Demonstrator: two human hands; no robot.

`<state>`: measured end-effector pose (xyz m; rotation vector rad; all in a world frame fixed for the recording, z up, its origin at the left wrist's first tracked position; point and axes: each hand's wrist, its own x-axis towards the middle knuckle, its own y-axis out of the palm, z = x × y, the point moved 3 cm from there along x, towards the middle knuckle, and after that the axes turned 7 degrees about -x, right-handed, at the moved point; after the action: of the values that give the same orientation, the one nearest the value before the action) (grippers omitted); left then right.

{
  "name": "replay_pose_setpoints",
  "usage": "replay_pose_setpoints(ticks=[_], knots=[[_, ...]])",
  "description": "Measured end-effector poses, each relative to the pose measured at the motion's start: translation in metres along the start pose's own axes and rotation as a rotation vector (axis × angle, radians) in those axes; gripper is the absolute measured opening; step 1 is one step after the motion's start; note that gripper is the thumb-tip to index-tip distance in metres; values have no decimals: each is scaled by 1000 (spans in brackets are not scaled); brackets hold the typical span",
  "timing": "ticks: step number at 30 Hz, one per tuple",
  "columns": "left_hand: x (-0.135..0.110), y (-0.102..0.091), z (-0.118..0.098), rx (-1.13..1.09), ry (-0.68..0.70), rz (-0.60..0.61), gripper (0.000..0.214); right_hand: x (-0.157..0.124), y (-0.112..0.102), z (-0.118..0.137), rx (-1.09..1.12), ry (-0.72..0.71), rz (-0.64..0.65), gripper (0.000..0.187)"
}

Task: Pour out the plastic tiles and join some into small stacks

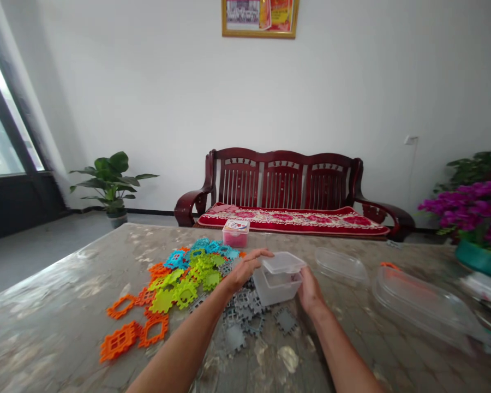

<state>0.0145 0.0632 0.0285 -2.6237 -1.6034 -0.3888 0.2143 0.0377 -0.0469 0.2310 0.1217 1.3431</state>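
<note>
A small translucent plastic box (276, 289) is between my two hands, its hinged lid (283, 262) tilted partly up. My left hand (247, 268) grips the box's left side near the lid's edge, fingers over the top corner. My right hand (311, 289) holds the right side, its fingers partly hidden behind the box. Grey interlocking plastic tiles (244, 305) lie beside and under the box. To their left are piled lime-green tiles (186, 289), blue tiles (178, 258) and orange tiles (120, 339). Whatever is inside the box is hard to make out.
Behind the pile stands a small lidded box with pink contents (235, 234). A clear lid (340, 265) and a larger clear container (425, 303) lie at right, near a flower pot (480, 259). A wooden bench (284, 183) stands beyond the table (65, 284).
</note>
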Motion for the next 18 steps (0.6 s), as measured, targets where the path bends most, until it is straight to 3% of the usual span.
replay_pose_setpoints(ticks=[4, 9, 15, 18], knots=[[3, 1, 5, 90, 7, -24, 37, -1, -7, 17, 106, -29, -95, 60], [6, 1, 22, 91, 70, -95, 32, -11, -1, 32, 10, -62, 60, 56], [-1, 1, 33, 4, 41, 40, 36, -8, -5, 15, -52, -49, 60, 50], [-1, 3, 26, 165, 5, 56, 41, -5, -9, 6, -90, -90, 44, 49]])
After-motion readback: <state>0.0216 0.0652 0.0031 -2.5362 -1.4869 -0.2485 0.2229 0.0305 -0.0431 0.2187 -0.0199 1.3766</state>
